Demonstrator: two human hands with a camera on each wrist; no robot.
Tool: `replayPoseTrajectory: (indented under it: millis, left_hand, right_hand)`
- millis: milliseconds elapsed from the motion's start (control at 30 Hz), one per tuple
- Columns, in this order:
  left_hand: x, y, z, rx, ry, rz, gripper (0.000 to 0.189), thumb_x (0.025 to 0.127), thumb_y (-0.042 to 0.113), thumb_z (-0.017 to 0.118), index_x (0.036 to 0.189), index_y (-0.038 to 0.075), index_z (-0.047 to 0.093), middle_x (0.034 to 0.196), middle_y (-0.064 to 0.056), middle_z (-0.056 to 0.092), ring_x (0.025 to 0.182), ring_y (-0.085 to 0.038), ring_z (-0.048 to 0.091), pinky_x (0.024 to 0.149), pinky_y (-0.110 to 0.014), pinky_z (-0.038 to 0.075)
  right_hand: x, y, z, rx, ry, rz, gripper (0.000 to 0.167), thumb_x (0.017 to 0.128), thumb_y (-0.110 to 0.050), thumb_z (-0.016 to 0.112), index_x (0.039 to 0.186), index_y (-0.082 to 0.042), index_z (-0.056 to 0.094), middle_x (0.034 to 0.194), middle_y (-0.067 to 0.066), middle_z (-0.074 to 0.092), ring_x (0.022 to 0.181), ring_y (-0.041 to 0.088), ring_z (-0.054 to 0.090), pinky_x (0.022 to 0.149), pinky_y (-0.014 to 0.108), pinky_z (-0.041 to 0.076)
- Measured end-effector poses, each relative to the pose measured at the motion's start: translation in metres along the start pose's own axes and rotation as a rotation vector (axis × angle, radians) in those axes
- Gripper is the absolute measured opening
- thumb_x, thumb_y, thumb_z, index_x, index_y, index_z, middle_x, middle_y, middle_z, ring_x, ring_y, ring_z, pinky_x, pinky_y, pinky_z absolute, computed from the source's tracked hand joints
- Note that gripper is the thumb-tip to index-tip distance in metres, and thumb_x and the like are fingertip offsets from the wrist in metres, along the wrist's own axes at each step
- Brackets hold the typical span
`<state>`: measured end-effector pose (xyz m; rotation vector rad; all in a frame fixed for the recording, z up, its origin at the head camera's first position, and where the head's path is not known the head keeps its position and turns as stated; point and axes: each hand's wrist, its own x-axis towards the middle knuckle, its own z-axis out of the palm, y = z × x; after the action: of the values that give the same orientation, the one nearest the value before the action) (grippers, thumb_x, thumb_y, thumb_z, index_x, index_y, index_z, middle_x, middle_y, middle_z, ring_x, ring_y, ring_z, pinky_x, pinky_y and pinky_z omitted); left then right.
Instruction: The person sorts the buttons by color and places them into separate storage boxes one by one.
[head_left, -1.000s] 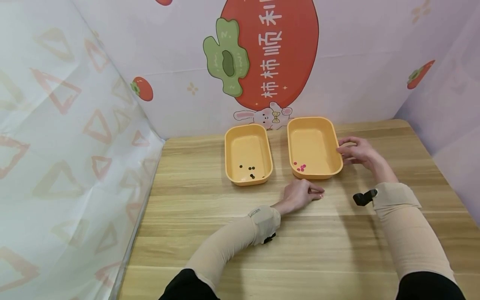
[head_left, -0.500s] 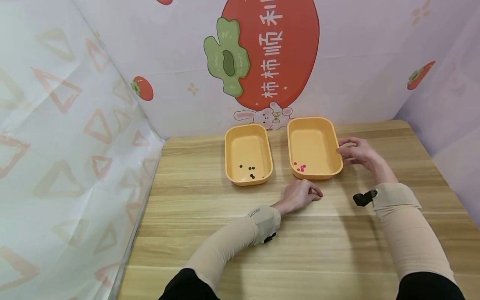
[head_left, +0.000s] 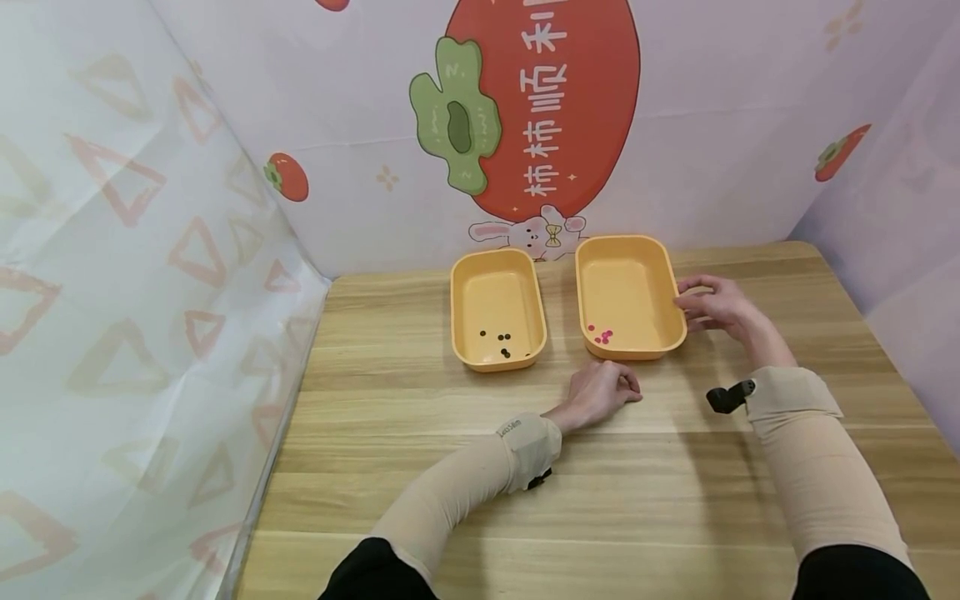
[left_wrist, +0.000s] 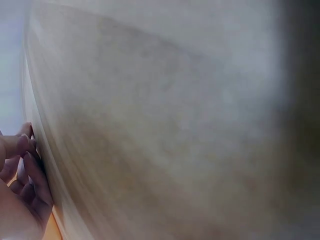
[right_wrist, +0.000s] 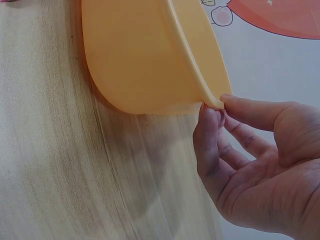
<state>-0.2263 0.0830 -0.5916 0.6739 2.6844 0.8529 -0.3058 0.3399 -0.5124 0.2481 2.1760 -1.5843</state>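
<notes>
My right hand (head_left: 716, 304) pinches the right rim of the right-hand yellow tray (head_left: 622, 287). In the right wrist view, the thumb (right_wrist: 255, 111) lies over the rim and a bent finger presses from below. Several small magenta pieces (head_left: 604, 337) lie in this tray's front left corner. In front of it, my left hand (head_left: 596, 393) rests low at the table with fingers curled and thumb drawn in. The left wrist view catches the thumb (left_wrist: 11, 146) against the fingertips at its left edge; I cannot tell whether something small is between them.
A second yellow tray (head_left: 495, 292) stands to the left, holding several small black pieces (head_left: 504, 337) near its front. Both trays sit toward the back of the wooden table (head_left: 600, 517), before a printed backdrop (head_left: 360, 108). A patterned curtain (head_left: 150, 333) hangs at left.
The fingertips of my left hand have drawn back slightly to the left and curled in more. My right hand and both trays have stayed in place.
</notes>
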Motion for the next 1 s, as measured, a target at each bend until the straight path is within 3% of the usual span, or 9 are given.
replayPoseTrajectory:
  millis: [133, 367, 633, 833, 1000]
  left_hand:
    - [0.001, -0.005, 0.004, -0.004, 0.021, 0.003, 0.006, 0.099, 0.036, 0.085, 0.094, 0.033, 0.084, 0.082, 0.022, 0.077, 0.072, 0.007, 0.061, 0.064, -0.017, 0.046]
    - [-0.01, -0.007, -0.006, -0.198, 0.056, 0.065, 0.004, 0.1, 0.018, 0.08, 0.101, 0.014, 0.079, 0.09, 0.004, 0.082, 0.067, 0.01, 0.059, 0.063, -0.005, 0.046]
    - [-0.021, -0.013, -0.015, -0.548, -0.073, 0.084, 0.013, 0.103, 0.007, 0.077, 0.111, -0.002, 0.082, 0.094, -0.014, 0.086, 0.062, 0.001, 0.07, 0.059, -0.017, 0.062]
    - [-0.029, -0.019, -0.021, -0.719, -0.158, 0.072, 0.015, 0.103, 0.002, 0.075, 0.112, -0.009, 0.08, 0.102, -0.022, 0.084, 0.072, -0.01, 0.08, 0.066, -0.028, 0.07]
    - [-0.032, -0.023, -0.033, -0.791, -0.194, 0.018, 0.019, 0.104, 0.001, 0.072, 0.12, -0.009, 0.078, 0.11, -0.024, 0.083, 0.082, -0.022, 0.084, 0.072, -0.032, 0.071]
  right_hand:
    - [-0.001, 0.0, 0.0, 0.003, 0.0, -0.001, 0.025, 0.111, -0.017, 0.065, 0.131, -0.006, 0.054, 0.084, -0.018, 0.073, 0.081, 0.002, 0.074, 0.077, 0.025, 0.07]
    - [-0.003, -0.002, 0.001, 0.016, -0.019, 0.012, 0.026, 0.112, -0.014, 0.062, 0.133, -0.004, 0.051, 0.083, -0.016, 0.073, 0.08, 0.002, 0.073, 0.077, 0.024, 0.069]
    - [-0.003, -0.002, 0.001, 0.008, -0.02, 0.005, 0.028, 0.112, -0.014, 0.061, 0.135, -0.002, 0.05, 0.084, -0.017, 0.072, 0.08, 0.001, 0.073, 0.078, 0.024, 0.069]
    - [-0.002, 0.0, 0.0, 0.022, -0.016, -0.006, 0.024, 0.111, -0.015, 0.064, 0.13, -0.006, 0.053, 0.084, -0.017, 0.073, 0.081, 0.003, 0.074, 0.078, 0.026, 0.07]
    - [-0.002, 0.0, -0.001, 0.028, -0.021, -0.007, 0.022, 0.111, -0.015, 0.064, 0.13, -0.008, 0.054, 0.084, -0.017, 0.073, 0.081, 0.002, 0.074, 0.077, 0.025, 0.07]
